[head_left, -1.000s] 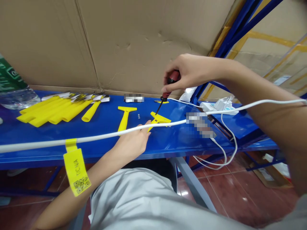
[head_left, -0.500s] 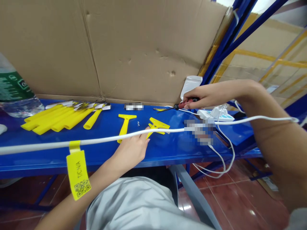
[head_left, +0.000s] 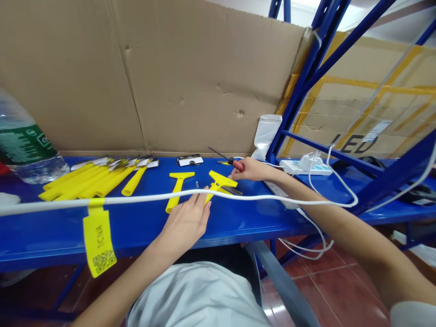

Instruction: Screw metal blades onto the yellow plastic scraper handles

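My left hand (head_left: 189, 220) is closed on the handle of a yellow scraper (head_left: 221, 180), its T-shaped head tilted up to the right. A grey metal blade (head_left: 233, 191) shows at the lower side of that head. In my right hand (head_left: 254, 170) is a screwdriver (head_left: 238, 165) with a red and black handle, its shaft pointing up and left, away from the scraper. My right fingertips are close beside the scraper's head; whether they touch it I cannot tell. A second yellow scraper piece (head_left: 177, 187) lies left of it, with tiny screws (head_left: 197, 184) between the two.
Yellow scraper handles (head_left: 91, 181) with blades lie piled at left, beside a water bottle (head_left: 29, 145). A small black-and-white box (head_left: 190, 160) sits near the cardboard wall (head_left: 190, 86). A white cable (head_left: 136, 200) crosses in front. A power strip (head_left: 306, 166) stands right, near a phone (head_left: 281, 193).
My right hand has come left and down to the scraper's head, and the screwdriver's shaft has swung upward. My left hand keeps its hold. The view has shifted slightly.
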A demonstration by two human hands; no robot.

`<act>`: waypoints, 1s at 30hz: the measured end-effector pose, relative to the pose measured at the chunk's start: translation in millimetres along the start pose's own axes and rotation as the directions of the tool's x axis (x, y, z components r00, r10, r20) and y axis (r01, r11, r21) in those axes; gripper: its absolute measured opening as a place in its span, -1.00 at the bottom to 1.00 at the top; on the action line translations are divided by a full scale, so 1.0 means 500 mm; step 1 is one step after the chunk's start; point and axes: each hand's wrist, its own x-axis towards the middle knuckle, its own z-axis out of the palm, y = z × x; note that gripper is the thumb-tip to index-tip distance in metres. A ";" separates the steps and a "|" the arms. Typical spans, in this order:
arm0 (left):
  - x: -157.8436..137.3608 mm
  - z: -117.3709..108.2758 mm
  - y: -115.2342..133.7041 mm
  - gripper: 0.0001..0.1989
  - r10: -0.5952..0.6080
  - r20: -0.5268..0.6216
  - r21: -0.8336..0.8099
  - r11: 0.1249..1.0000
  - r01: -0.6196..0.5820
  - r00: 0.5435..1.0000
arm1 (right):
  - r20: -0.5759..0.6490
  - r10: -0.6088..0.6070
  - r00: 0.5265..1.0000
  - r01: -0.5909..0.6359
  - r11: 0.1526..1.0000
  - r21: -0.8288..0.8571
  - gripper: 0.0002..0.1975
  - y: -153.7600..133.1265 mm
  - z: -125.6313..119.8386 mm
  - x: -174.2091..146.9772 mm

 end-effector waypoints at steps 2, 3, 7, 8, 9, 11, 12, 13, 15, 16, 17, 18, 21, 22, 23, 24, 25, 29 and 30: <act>0.000 -0.003 0.001 -0.58 0.008 -0.008 0.005 1.000 -0.008 1.000 | 0.037 -0.021 0.999 0.023 0.999 -0.047 -0.64 -0.003 0.010 0.008; 0.000 -0.006 0.002 -0.60 0.011 -0.004 0.008 1.000 -0.011 1.000 | 0.046 -0.013 0.999 0.015 0.998 -0.056 -0.67 -0.004 0.015 0.010; 0.000 -0.015 0.007 -0.64 0.011 0.032 0.012 1.000 -0.012 0.999 | 0.100 0.036 0.994 -0.027 0.996 -0.087 -0.71 -0.008 0.030 0.015; 0.000 -0.016 0.007 -0.63 0.013 0.033 0.009 1.000 -0.014 0.999 | 0.110 0.048 0.993 -0.038 0.995 -0.091 -0.68 -0.008 0.032 0.016; 0.000 -0.015 0.006 -0.61 0.017 0.032 0.004 1.000 -0.017 0.999 | 0.116 0.062 0.991 -0.051 0.994 -0.096 -0.66 -0.007 0.035 0.018; -0.001 -0.014 0.005 -0.57 0.024 0.031 0.000 1.000 -0.024 0.999 | 0.114 0.097 0.989 -0.085 0.991 -0.101 -0.64 -0.005 0.039 0.021; -0.001 -0.013 0.004 -0.54 0.026 0.033 0.003 1.000 -0.027 0.999 | 0.110 0.114 0.987 -0.103 0.990 -0.100 -0.67 -0.005 0.040 0.023; 0.000 -0.012 0.004 -0.53 0.028 0.036 0.008 1.000 -0.028 0.999 | 0.105 0.128 0.986 -0.118 0.988 -0.096 -0.71 -0.004 0.041 0.025; 0.000 -0.012 0.004 -0.51 0.028 0.043 0.019 0.999 -0.029 0.999 | 0.107 0.141 0.984 -0.133 0.988 -0.081 -0.76 -0.003 0.042 0.027; 0.000 -0.013 0.004 -0.51 0.026 0.047 0.022 0.999 -0.028 0.999 | 0.115 0.138 0.984 -0.131 0.989 -0.069 -0.77 -0.003 0.040 0.028; 0.000 -0.014 0.005 -0.51 0.023 0.055 0.025 0.999 -0.025 0.998 | 0.123 0.131 0.984 -0.125 0.991 -0.058 -0.77 -0.001 0.037 0.029; 0.001 -0.015 0.006 -0.50 0.021 0.065 0.028 0.999 -0.023 0.998 | 0.128 0.122 0.984 -0.117 0.992 -0.047 -0.77 0.002 0.031 0.032; 0.000 -0.015 0.006 -0.49 0.019 0.082 0.037 0.999 -0.022 0.996 | 0.102 0.097 0.990 -0.093 0.995 -0.039 -0.78 0.020 -0.002 0.051; 0.000 -0.014 0.006 -0.50 0.022 0.076 0.039 0.999 -0.025 0.997 | 0.078 0.089 0.993 -0.085 0.995 -0.047 -0.78 0.030 -0.017 0.063; -0.001 -0.013 0.005 -0.51 0.026 0.065 0.040 0.999 -0.028 0.998 | 0.044 0.080 0.996 -0.077 0.995 -0.063 -0.78 0.042 -0.032 0.079; -0.001 -0.012 0.005 -0.52 0.030 0.052 0.039 0.999 -0.032 0.998 | 0.002 0.072 0.997 -0.072 0.994 -0.086 -0.78 0.054 -0.047 0.096; -0.001 -0.011 0.004 -0.53 0.033 0.042 0.038 0.999 -0.035 0.999 | -0.028 0.067 0.997 -0.069 0.992 -0.110 -0.77 0.066 -0.060 0.116; 0.000 -0.013 0.004 -0.51 0.038 0.056 0.023 0.999 -0.039 0.998 | -0.035 0.066 0.997 -0.071 0.985 -0.157 -0.77 0.106 -0.082 0.196; 0.000 -0.015 0.005 -0.50 0.035 0.067 0.022 0.999 -0.037 0.997 | -0.013 0.068 0.998 -0.069 0.985 -0.160 -0.79 0.113 -0.080 0.212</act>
